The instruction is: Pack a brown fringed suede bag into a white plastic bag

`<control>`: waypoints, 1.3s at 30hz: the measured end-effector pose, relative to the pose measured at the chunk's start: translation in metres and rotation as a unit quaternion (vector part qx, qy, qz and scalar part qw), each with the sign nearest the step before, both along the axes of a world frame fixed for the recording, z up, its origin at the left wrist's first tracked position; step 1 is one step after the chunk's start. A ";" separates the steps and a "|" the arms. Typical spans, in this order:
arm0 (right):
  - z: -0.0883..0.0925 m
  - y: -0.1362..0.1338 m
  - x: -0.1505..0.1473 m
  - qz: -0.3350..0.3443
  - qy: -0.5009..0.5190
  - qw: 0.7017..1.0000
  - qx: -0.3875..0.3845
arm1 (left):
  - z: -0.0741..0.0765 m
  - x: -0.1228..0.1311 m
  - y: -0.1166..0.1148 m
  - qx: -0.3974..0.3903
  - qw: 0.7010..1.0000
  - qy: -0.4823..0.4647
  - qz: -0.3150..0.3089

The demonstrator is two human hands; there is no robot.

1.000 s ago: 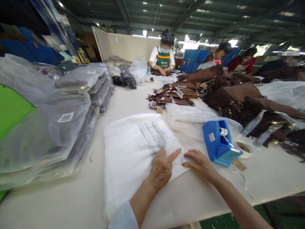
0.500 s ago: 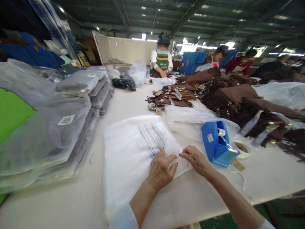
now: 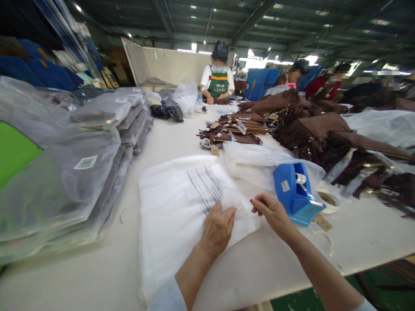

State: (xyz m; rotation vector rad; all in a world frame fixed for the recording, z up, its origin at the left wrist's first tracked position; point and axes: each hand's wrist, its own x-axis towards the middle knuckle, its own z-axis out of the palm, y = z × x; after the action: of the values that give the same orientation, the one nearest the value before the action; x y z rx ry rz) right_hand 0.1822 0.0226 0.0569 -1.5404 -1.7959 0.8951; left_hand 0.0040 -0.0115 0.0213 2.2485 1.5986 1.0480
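A white, translucent plastic bag (image 3: 171, 207) with several lines of black print lies flat on the table in front of me. My left hand (image 3: 218, 226) is on its right part, fingers curled and thumb drawn in against the bag's folded flap (image 3: 238, 203). Just off the bag's right edge, my right hand (image 3: 269, 211) is raised with thumb and forefinger pinched; anything between those fingertips is too small to make out. To the right of that hand stands a blue tape dispenser (image 3: 285, 185) with clear tape on it.
Packed grey bags (image 3: 94, 142) are stacked at left. Brown fringed bags (image 3: 317, 129) lie heaped at right, others (image 3: 233, 127) ahead. Beside the dispenser are a tape roll (image 3: 333, 207) and a brown tag (image 3: 322, 222). A co-worker (image 3: 217, 80) in a green apron works across the table.
My right hand has drawn slightly right, away from the bag's edge. My left thumb and fingers have come together, while the bag stays in place.
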 end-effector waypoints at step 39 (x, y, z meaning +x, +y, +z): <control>-0.001 0.006 -0.003 0.045 -0.079 0.995 0.035 | -0.002 -0.002 -0.001 0.003 0.999 -0.008 -0.031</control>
State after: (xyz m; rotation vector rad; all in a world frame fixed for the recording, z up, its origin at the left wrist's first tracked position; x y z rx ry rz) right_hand 0.1794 0.0290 0.0555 -1.5328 -2.0000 0.7611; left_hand 0.0021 -0.0125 0.0197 2.2719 1.5118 1.0533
